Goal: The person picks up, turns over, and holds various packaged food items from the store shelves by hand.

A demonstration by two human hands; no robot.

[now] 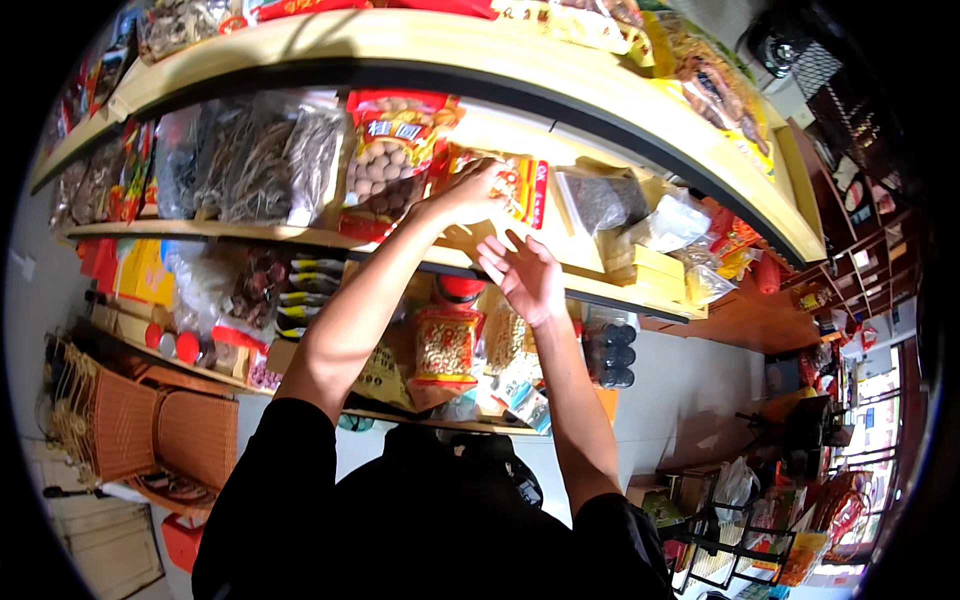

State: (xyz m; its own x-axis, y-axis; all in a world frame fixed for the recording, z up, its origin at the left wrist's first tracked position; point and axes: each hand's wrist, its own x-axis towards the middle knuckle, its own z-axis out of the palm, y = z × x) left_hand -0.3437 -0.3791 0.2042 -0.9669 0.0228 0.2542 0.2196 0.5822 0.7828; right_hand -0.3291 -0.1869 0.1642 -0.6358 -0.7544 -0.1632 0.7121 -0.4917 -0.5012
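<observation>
On the middle shelf my left hand [466, 198] reaches in with bent fingers closed at a red and yellow packet [523, 190], covering part of its front. My right hand [528, 280] is held palm up below it, in front of the shelf edge, fingers spread and holding nothing. Left of the packet stands a larger red bag of round brown dried fruit [382, 165], partly behind my left forearm. A clear bag of dark contents [603, 200] lies to the right of the packet.
Above runs a wooden shelf [430, 40] with a black edge, bearing more bags. Clear bags of dried strips [262, 160] stand to the left. Below are bags of nuts [446, 345] and dark-lidded jars [614, 355]. A wicker chair [125, 425] stands at lower left.
</observation>
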